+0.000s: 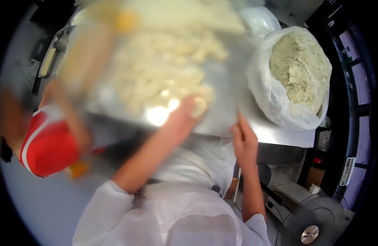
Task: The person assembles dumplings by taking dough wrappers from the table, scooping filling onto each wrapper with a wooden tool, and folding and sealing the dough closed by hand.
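Many pale dough pieces (156, 69), blurred, lie over the metal table (222, 119). At the near edge of the pile is my left hand (183, 119), its fingers around a small round dough piece (199, 107). My right hand (244, 137) is at the table's front edge, right of the pile, with its fingers bent together and the index finger pointing up. Whether anything lies between those fingers is too small to make out. To the right, a white plastic bag (271, 98) holds a large mass of crumbly, green-flecked filling (300, 65).
A co-worker in a red sleeve (53, 143) stands at the left, with blurred arms reaching over the table's left side. Another white bag (261, 20) sits at the back. A fan (310, 233) stands at the lower right. A long tray (49, 61) is at the far left.
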Tool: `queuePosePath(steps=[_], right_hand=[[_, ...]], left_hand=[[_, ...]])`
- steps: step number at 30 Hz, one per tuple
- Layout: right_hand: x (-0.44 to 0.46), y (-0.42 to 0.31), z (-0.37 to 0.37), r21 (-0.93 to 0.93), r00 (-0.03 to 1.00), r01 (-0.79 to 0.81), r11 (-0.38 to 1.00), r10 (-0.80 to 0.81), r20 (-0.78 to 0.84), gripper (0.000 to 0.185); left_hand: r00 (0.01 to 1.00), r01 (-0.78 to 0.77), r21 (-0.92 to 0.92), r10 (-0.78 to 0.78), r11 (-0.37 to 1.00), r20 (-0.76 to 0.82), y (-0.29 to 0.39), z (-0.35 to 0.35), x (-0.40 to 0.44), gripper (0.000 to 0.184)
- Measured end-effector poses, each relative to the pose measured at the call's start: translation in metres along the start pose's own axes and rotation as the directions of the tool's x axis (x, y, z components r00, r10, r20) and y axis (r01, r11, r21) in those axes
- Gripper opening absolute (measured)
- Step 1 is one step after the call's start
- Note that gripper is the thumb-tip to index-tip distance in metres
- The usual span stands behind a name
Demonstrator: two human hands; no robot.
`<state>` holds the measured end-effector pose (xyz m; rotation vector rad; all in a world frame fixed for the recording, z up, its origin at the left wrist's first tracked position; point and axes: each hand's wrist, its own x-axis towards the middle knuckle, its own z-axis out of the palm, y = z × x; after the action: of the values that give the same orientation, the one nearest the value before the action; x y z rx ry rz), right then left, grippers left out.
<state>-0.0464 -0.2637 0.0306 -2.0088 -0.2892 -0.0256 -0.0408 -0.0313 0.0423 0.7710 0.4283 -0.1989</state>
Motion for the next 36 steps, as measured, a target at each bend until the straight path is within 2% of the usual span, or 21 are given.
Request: queuePosePath(steps=[1, 3, 4, 7, 8, 11, 12, 13, 14, 16, 19, 20, 23, 26, 29, 30, 33, 36], right_hand=[[0.003, 0.013, 0.0, 0.007, 0.995, -0.065, 0.998, 0.065, -0.077, 0.048], [0.016, 0.042, 0.004, 0.065, 0.987, -0.055, 0.996, 0.064, -0.149, 0.045], [0.022, 0.05, 0.006, 0.091, 0.981, -0.043, 0.995, 0.059, -0.183, 0.044], [0.032, 0.042, 0.006, 0.332, 0.947, -0.172, 0.928, 0.248, -0.204, 0.042], [0.033, 0.041, 0.006, 0.325, 0.948, -0.162, 0.932, 0.239, -0.212, 0.042], [0.03, 0.042, 0.007, 0.303, 0.952, -0.142, 0.942, 0.214, -0.219, 0.04], [0.028, 0.044, 0.006, 0.292, 0.957, -0.134, 0.947, 0.201, -0.211, 0.04], [0.027, 0.046, 0.006, 0.282, 0.961, -0.125, 0.951, 0.187, -0.204, 0.039], [0.029, 0.047, 0.005, 0.282, 0.959, -0.122, 0.952, 0.186, -0.212, 0.039], [0.028, 0.049, 0.007, 0.286, 0.95, -0.131, 0.949, 0.203, -0.238, 0.039], [0.028, 0.047, 0.009, 0.222, 0.948, -0.15, 0.963, 0.204, -0.244, 0.038], [0.029, 0.047, 0.009, 0.222, 0.949, -0.146, 0.964, 0.2, -0.245, 0.038], [0.03, 0.05, 0.008, 0.2, 0.951, -0.132, 0.971, 0.181, -0.252, 0.037], [0.027, 0.054, 0.008, 0.175, 0.952, -0.129, 0.976, 0.171, -0.253, 0.037], [0.026, 0.051, 0.009, 0.172, 0.949, -0.125, 0.977, 0.169, -0.267, 0.037], [0.026, 0.051, 0.009, 0.165, 0.949, -0.129, 0.978, 0.17, -0.266, 0.038], [0.027, 0.056, 0.011, 0.147, 0.946, -0.095, 0.985, 0.135, -0.293, 0.037], [0.025, 0.058, 0.012, 0.148, 0.943, -0.059, 0.987, 0.104, -0.317, 0.036]], left_hand=[[0.999, 0.036, 0.014, -0.036, 0.999, 0.015, 0.003, -0.001, -0.006, 0.043], [0.994, 0.096, 0.045, -0.098, 0.994, 0.057, 0.013, -0.002, -0.01, 0.042], [0.996, 0.079, 0.116, -0.084, 0.99, 0.039, 0.016, 0.0, -0.009, 0.04], [0.998, 0.041, 0.282, -0.053, 0.958, 0.035, 0.035, 0.012, 0.009, 0.038], [0.996, -0.054, 0.408, 0.021, 0.911, 0.084, 0.038, 0.013, 0.022, 0.037], [0.991, -0.087, 0.517, 0.022, 0.852, 0.131, 0.056, 0.032, 0.055, 0.038], [0.999, -0.038, 0.577, 0.02, 0.816, 0.037, 0.06, 0.041, 0.058, 0.039], [0.985, -0.145, 0.811, 0.162, 0.566, 0.063, 0.057, 0.037, 0.06, 0.039], [0.949, -0.209, 0.949, 0.283, 0.236, 0.139, 0.053, 0.027, 0.064, 0.038], [0.821, -0.302, 0.949, 0.48, -0.095, 0.309, 0.05, 0.021, 0.073, 0.036], [0.668, -0.589, 0.794, 0.464, -0.147, 0.582, 0.061, 0.041, 0.099, 0.037], [0.535, -0.633, 0.688, 0.442, -0.355, 0.72, 0.057, 0.04, 0.13, 0.045], [0.641, -0.508, 0.538, 0.122, -0.672, 0.758, 0.053, 0.061, 0.192, 0.051], [0.536, -0.6, 0.3, -0.095, -0.741, 0.839, 0.054, 0.057, 0.229, 0.053], [0.52, -0.682, 0.225, -0.245, -0.696, 0.818, 0.068, 0.068, 0.235, 0.049], [0.528, -0.718, 0.336, -0.164, -0.609, 0.833, 0.067, 0.067, 0.237, 0.044], [0.465, -0.678, 0.494, 0.202, -0.545, 0.862, 0.053, 0.062, 0.224, 0.038], [0.505, -0.714, 0.59, 0.307, -0.376, 0.807, 0.027, 0.065, 0.175, 0.034]])
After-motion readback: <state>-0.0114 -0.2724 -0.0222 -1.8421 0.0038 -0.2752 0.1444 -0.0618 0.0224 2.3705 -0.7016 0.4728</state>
